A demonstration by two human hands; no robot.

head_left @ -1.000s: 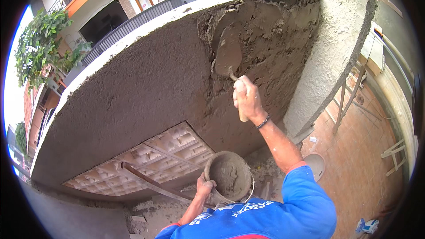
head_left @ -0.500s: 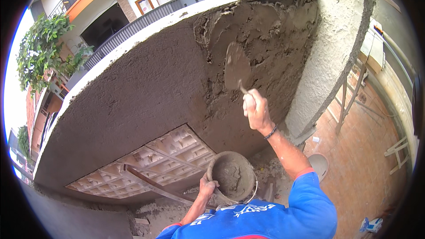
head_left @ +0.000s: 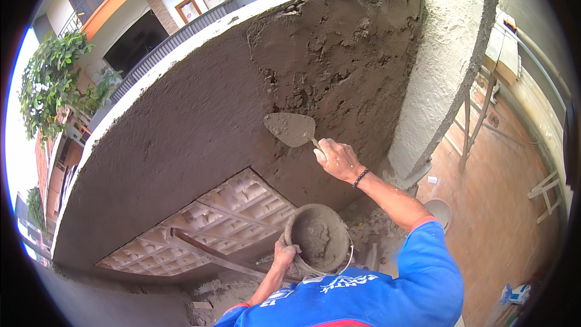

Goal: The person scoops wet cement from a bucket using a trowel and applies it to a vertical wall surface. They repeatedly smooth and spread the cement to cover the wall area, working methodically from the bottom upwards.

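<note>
In the closed right grip [head_left: 336,161], a grey, leaf-shaped metal trowel [head_left: 290,129] is held by its handle.
By the left grip [head_left: 285,255], the rim of a round, mortar-crusted grey bucket [head_left: 319,208] is clasped; weight is probably added by the soft grey mortar [head_left: 322,239], so firm rim hold is advised. The trowel, before the rough grey plastered wall [head_left: 363,79], is judged light and stiff.

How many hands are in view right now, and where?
2: the right hand grips the trowel in front of the grey wall; the left hand holds the bucket by its rim, lower down. No others show.
</note>
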